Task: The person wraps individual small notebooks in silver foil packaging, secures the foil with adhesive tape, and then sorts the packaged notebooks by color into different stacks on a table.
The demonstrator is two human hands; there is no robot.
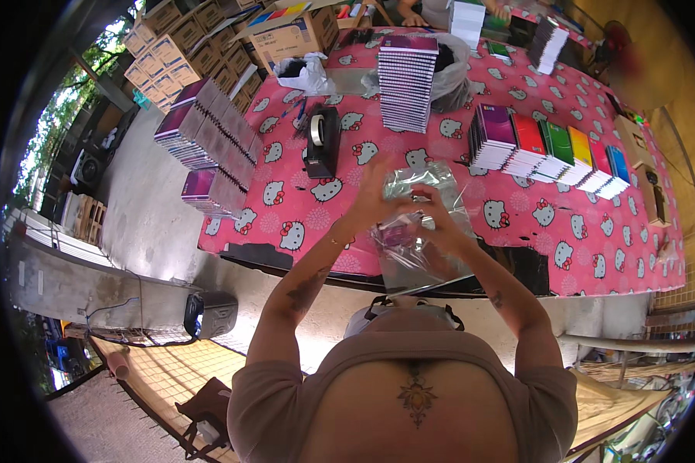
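A clear, shiny plastic bag [421, 270] lies at the near edge of the table, with something purple [398, 234] showing through it. My left hand [374, 202] is over the bag's left side, somewhat blurred, its thumb spread up and its fingers stretched toward the right. Facing it, my right hand [439, 214] has bent fingers that seem to pinch the crinkled plastic near the bag's upper part. The fingertips of both hands come close together, and glare hides exactly where they touch the film.
A black tape dispenser [322, 147] stands left of my hands. Tall spiral notebook stacks rise at the middle [407, 89] and left edge [208, 143]; a row of coloured notebooks [548, 150] sits right. Cartons [289, 38] and another person's hand [415, 19] are beyond.
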